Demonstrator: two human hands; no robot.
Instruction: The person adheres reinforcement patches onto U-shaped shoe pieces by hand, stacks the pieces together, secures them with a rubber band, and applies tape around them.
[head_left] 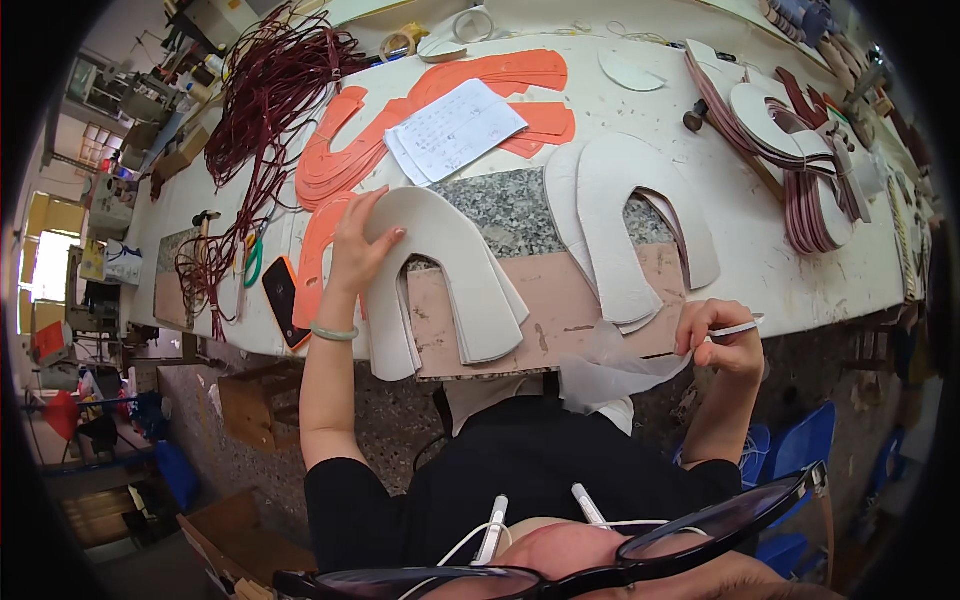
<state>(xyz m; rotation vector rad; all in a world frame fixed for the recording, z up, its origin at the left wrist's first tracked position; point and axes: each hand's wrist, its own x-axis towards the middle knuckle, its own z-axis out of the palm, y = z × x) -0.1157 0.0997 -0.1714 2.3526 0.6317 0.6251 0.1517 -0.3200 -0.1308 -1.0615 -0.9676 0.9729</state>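
A stack of white U-shaped pieces [440, 235] lies at the near edge of the table, its two arms pointing toward me. My left hand [362, 245] rests on its upper left curve, thumb and fingers spread apart; a pale green bangle circles that wrist. At the right, my right hand [722, 338] is closed in a pinch on a translucent film [620, 370], which hangs crumpled past the table edge. A thin white strip [737, 328] also shows at those fingers. Between the hands, a second fanned stack of white U-shaped pieces [610, 225] lies farther back.
Beneath the stacks are a tan board [560, 290] and a speckled stone slab [505, 210]. Orange curved pieces [345, 150], a written paper [455, 130], dark red cords [270, 100], a phone [287, 300] and green-handled scissors [254, 262] lie around. Bundled pieces [815, 205] sit at right.
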